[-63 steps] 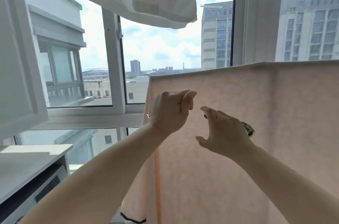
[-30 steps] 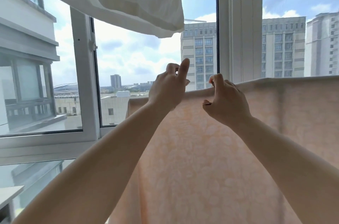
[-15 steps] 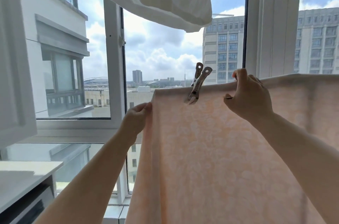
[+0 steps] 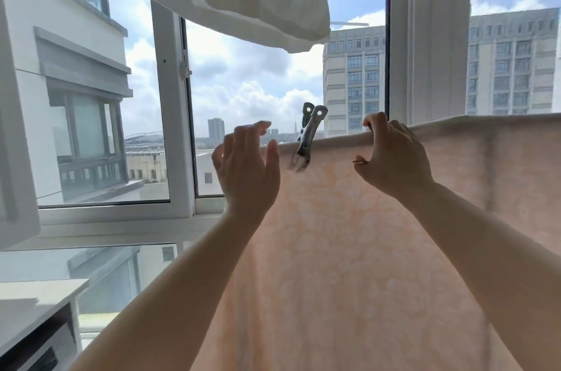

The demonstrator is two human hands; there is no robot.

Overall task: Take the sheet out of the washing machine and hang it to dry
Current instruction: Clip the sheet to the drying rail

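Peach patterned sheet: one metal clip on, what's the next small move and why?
Probably slide the right hand rightward along the top edge of the peach patterned sheet for another clip. The single metal clothespin sits near the left end; the long right span is unclipped. The left hand hovers open.

open air above sheet (image 4: pixel 349 249) edge | clip (image 4: pixel 307 140) between hands

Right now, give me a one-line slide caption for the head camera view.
A metal clip pins the peach sheet by a window; the right hand grips its top edge, the left hand open.
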